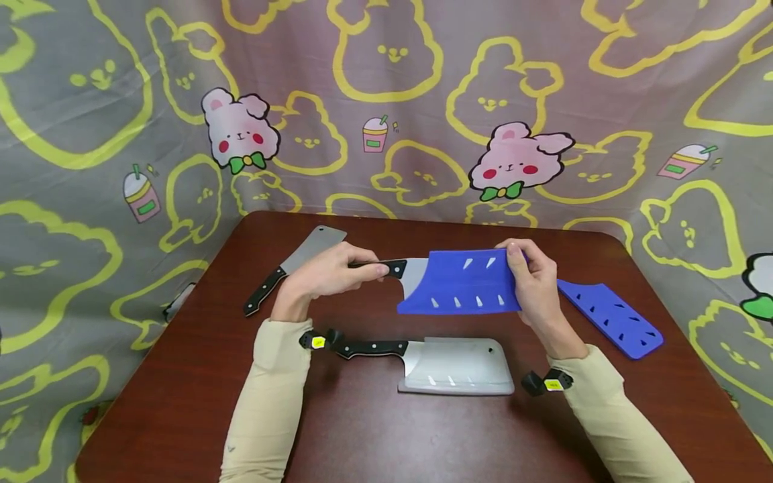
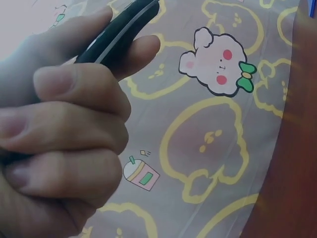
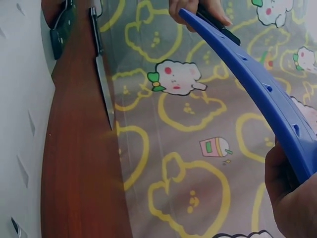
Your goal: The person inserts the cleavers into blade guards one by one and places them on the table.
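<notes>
Up above the table, my left hand grips the black handle of a cleaver. Most of its blade sits inside a blue slotted blade guard; a strip of bare steel shows next to the handle. The guard's far end is held by my right hand, thumb on the near face and fingers behind. In the right wrist view the blue guard appears edge-on and slightly bowed. Below on the table lies a second cleaver, its blade inside a whitish, see-through guard.
At the back left of the brown table lies a bare cleaver, handle towards the left front. Another blue slotted guard lies on the right, beyond my right hand. A patterned curtain hangs around the table's back and sides.
</notes>
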